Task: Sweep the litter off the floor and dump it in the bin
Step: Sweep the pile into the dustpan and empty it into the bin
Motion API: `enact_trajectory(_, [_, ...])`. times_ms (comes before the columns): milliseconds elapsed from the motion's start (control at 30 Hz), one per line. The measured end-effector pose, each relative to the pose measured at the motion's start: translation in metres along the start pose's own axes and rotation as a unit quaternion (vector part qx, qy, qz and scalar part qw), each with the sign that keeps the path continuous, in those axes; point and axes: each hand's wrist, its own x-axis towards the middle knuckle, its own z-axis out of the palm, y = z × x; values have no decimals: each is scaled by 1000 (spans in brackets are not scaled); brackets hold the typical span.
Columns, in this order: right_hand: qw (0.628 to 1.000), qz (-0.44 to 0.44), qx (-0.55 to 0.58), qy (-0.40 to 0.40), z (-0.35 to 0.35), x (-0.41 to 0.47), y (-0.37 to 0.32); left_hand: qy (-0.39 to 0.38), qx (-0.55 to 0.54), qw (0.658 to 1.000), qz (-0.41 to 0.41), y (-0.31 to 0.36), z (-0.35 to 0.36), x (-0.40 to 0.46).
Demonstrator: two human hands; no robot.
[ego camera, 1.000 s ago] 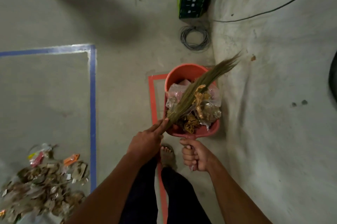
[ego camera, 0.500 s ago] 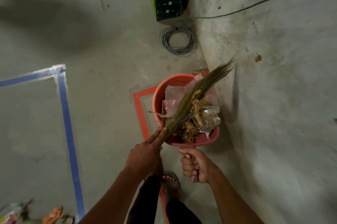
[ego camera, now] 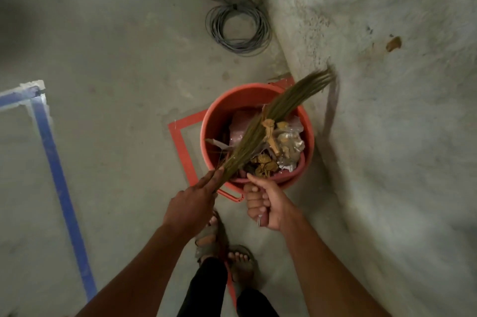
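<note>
- The left hand [ego camera: 189, 204] grips the bundled end of a grass broom [ego camera: 268, 123], index finger stretched along the stalks, the other fingers wrapped round it.
- The broom lies slanted across the dustpan [ego camera: 289, 174], its tips reaching past the far rim of the orange bin [ego camera: 219, 115] toward the wall [ego camera: 387, 110].
- The right hand [ego camera: 264, 204] is clenched on the dustpan's handle, thumb on top.
- The dustpan sits over the bin's near rim, loaded with litter [ego camera: 281, 146]: dry leaves and crumpled plastic wrappers.
- The bin stands on the floor [ego camera: 116, 58] inside an orange tape square [ego camera: 180, 143], near a coiled cable [ego camera: 237, 30]; blue tape [ego camera: 56, 169] runs on the left.
</note>
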Motion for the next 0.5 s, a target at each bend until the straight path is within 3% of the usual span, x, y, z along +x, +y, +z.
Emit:
enact_trajectory(300, [979,-31,97,174,25,23,-19,55,-36,998,15,-10,0,-18])
enact_trajectory(500, [965,-43,25,257,44,5,-9,96,-4,995,11,-9,-3,-21])
